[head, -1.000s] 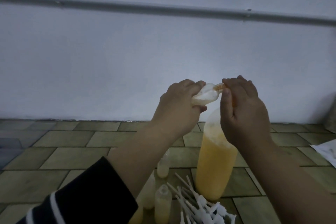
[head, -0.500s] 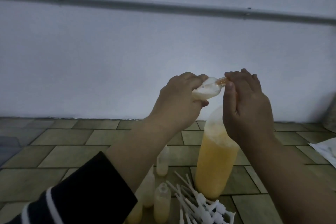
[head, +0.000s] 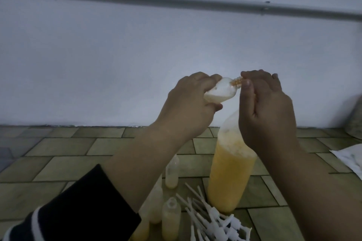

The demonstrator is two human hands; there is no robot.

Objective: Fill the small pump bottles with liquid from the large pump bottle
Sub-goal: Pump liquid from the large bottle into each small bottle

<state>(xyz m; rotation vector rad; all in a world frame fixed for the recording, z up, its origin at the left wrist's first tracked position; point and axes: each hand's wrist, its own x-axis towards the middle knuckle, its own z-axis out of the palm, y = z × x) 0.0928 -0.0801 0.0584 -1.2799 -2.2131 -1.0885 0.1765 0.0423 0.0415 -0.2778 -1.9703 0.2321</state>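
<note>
My left hand [head: 188, 107] grips a small clear bottle [head: 219, 93] tilted on its side, a little pale liquid pooled in it. Its orange-stained open neck points right and meets the fingertips of my right hand [head: 268, 115]. My right hand curls over the top of the large bottle [head: 229, 174], which stands on the floor about two-thirds full of yellow-orange liquid. The large bottle's pump head is hidden under that hand. Three small bottles [head: 172, 172] [head: 171, 219] [head: 155, 205] stand on the floor below my left forearm, each partly filled.
A pile of white pump tops with long tubes [head: 215, 219] lies beside the large bottle's base. The floor is olive tile [head: 58, 162], and a white sheet [head: 350, 158] lies at the right. A pale wall with a pipe [head: 176, 1] is close behind.
Both hands and the small bottle sit slightly higher in view than a second ago. The grips and the bottle's tilt look unchanged.
</note>
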